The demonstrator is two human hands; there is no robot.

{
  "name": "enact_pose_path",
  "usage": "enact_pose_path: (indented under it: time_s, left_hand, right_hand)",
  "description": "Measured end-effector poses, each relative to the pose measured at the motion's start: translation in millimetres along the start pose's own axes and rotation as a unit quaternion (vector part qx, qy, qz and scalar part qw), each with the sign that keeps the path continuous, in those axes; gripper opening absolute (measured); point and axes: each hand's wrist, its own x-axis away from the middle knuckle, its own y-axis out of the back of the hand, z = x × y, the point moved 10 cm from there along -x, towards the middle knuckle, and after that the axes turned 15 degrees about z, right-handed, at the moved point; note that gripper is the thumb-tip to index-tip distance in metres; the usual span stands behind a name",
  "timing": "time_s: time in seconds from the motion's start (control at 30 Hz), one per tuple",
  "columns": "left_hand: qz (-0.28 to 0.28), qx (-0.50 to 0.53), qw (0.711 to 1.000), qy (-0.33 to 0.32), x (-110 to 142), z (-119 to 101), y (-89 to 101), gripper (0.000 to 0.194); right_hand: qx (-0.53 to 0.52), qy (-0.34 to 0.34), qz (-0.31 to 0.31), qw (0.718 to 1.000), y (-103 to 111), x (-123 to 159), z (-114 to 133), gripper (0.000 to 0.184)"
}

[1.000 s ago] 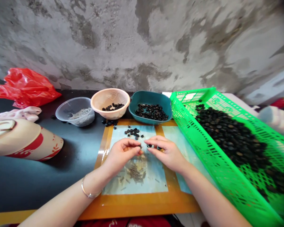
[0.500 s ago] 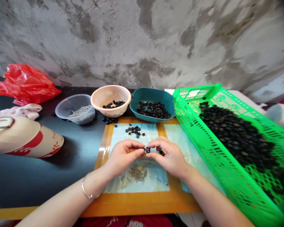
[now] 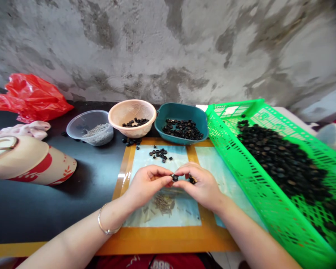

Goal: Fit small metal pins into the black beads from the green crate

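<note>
My left hand (image 3: 147, 184) and my right hand (image 3: 200, 185) meet over a pale blue mat (image 3: 168, 216) with an orange border. Both pinch a small black ring (image 3: 174, 177) between their fingertips. More small black pieces sit tucked in my right hand's curled fingers. A heap of thin metal pins (image 3: 164, 203) lies on the mat just below my hands. A small cluster of black rings (image 3: 160, 153) lies on the mat beyond them.
A green slotted crate (image 3: 268, 209) full of black rings fills the right side. At the back stand a teal dish (image 3: 182, 114), a beige bowl (image 3: 132, 110) and a clear bowl (image 3: 88, 125). A cream and red container (image 3: 30, 164) and a red bag (image 3: 30, 98) sit left.
My hands have come together, fingertips now touching round one black ring. They were slightly apart a second ago. The view shifted a little.
</note>
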Motion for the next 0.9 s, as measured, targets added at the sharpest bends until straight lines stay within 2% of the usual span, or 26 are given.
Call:
enact_pose_path:
  time_s: [0.17, 0.33, 0.5, 0.67, 0.77, 0.9]
  left_hand:
    - [0.011, -0.001, 1.000, 0.012, -2, 2, -0.5, 0.016]
    - [0.025, 0.014, 0.999, 0.028, -4, 9, -0.2, 0.023]
    - [0.034, 0.066, 0.996, 0.044, -5, 15, -0.8, 0.031]
    - [0.063, 0.115, 0.988, 0.077, -3, 23, -9.3, 0.038]
    - [0.078, 0.122, 0.985, 0.092, -3, 26, -13.4, 0.039]
    - [0.081, 0.105, 0.986, 0.104, -3, 28, -13.6, 0.042]
  right_hand:
    - [-0.014, -0.046, 0.010, 0.999, -7, 0, -10, 0.013]
    - [-0.081, -0.099, 0.003, 0.992, -17, 2, -21, 0.014]
    - [-0.160, -0.117, 0.028, 0.980, -26, 4, -29, 0.020]
    - [-0.187, -0.135, 0.035, 0.972, -28, 5, -37, 0.019]
    - [-0.155, -0.128, 0.051, 0.978, -27, 2, -33, 0.025]
    - [-0.023, -0.066, 0.097, 0.993, -26, -3, -15, 0.019]
